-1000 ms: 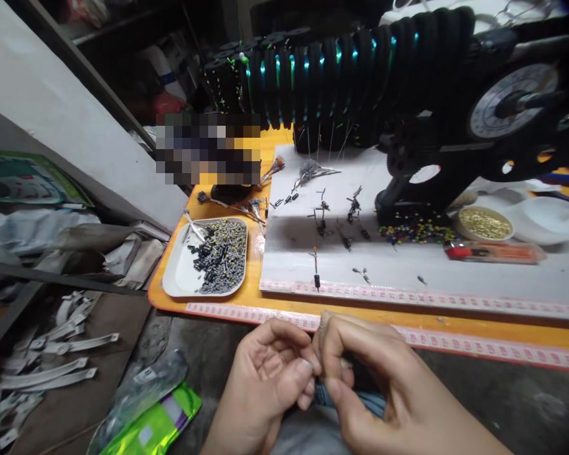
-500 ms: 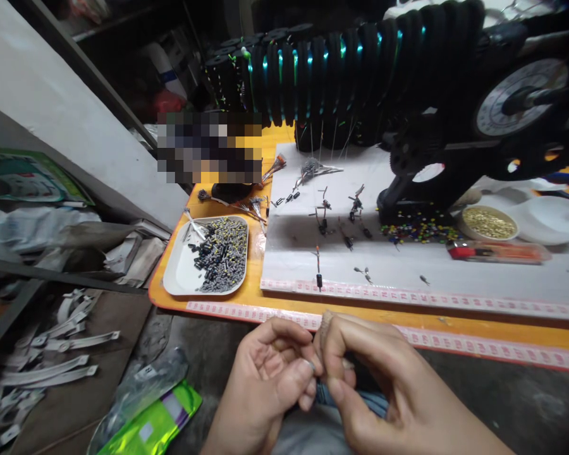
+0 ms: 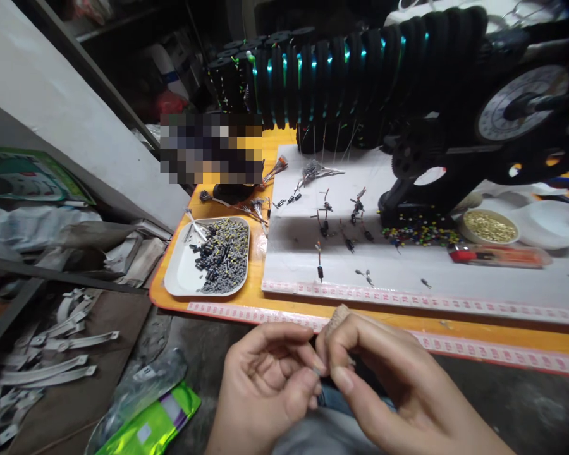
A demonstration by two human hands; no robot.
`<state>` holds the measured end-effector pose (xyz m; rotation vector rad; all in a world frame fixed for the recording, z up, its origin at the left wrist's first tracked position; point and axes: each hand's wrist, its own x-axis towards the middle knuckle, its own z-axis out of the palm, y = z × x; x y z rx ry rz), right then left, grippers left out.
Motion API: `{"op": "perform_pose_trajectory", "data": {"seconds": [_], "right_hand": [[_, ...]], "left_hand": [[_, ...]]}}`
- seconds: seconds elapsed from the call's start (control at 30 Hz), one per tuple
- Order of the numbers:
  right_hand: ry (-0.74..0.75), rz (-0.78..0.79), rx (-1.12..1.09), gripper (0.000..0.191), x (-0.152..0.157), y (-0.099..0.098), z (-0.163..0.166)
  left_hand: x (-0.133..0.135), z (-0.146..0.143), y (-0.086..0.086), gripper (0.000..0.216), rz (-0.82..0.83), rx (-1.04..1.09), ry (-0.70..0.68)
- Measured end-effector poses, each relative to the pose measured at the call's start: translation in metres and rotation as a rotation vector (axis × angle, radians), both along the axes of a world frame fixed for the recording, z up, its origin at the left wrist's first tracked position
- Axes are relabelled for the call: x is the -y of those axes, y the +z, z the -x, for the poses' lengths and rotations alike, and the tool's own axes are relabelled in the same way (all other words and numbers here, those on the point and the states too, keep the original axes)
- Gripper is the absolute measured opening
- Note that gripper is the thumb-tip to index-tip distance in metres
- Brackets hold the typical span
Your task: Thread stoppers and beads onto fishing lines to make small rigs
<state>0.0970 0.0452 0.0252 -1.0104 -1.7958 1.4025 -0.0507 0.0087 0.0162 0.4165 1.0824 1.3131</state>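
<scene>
My left hand and my right hand meet in front of the table edge, above my lap. Thumb and fingers of the left are pinched together on something tiny and greyish, too small to name. The right hand's thumb and forefinger are also closed, fingertips close against the left's; whatever they hold is hidden. Just beyond, on a white board, lie small black cylinders with thin stems and a few small grey pieces. A white tray at the left holds many small grey, black and yellow pieces.
A black machine with a row of ribbed discs and a numbered dial stands on the board. Coloured beads, a bowl of golden bits and a red cutter knife lie by it. Measuring tapes run along the table's front.
Both hands stay together at nearly the same place, with the left spread slightly wider to the left and the fingers shifted a little. The objects on the table lie as before.
</scene>
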Motion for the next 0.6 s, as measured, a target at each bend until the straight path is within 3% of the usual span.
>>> {"op": "perform_pose_trajectory", "data": {"seconds": [0.23, 0.37, 0.47, 0.6], "right_hand": [[-0.003, -0.052, -0.013, 0.014, 0.002, -0.003, -0.001], [-0.042, -0.145, 0.057, 0.014, 0.005, -0.002, -0.002], [-0.067, -0.176, 0.053, 0.014, 0.004, -0.002, -0.003], [-0.056, -0.166, -0.024, 0.014, 0.0, -0.001, -0.003]], "left_hand": [[-0.002, -0.004, 0.001, 0.024, -0.034, 0.029, 0.02], [0.001, -0.004, -0.002, 0.022, -0.101, -0.133, 0.09], [0.002, 0.002, -0.005, 0.02, -0.298, -0.418, 0.125], [0.001, 0.014, -0.009, 0.033, -0.644, -0.737, 0.016]]}}
